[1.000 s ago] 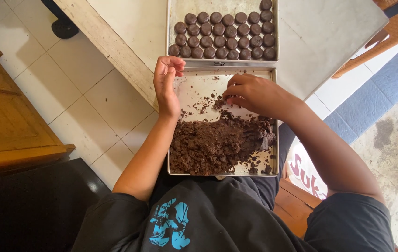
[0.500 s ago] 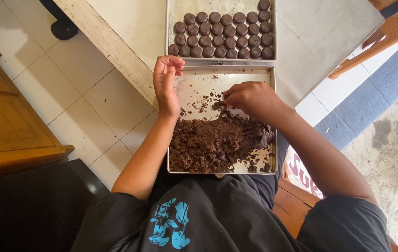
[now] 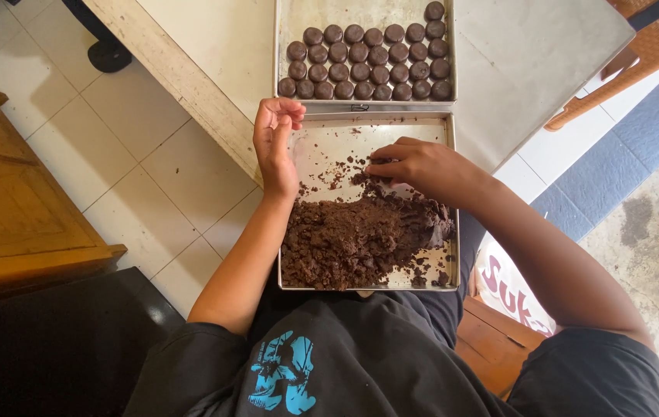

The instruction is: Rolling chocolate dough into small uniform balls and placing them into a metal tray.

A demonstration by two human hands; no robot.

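White floor tiles fill the left of the frame, and a pale table sits at the top. On my lap in the middle is a metal tray with a heap of brown crumbly dough. My right hand pinches at the top of the heap with fingers close together; I cannot tell how much it holds. My left hand stands half open at the tray's left edge, holding nothing I can see. I should pinch small, even bits, I think, so each matches the round dark cookies in the upper tray.
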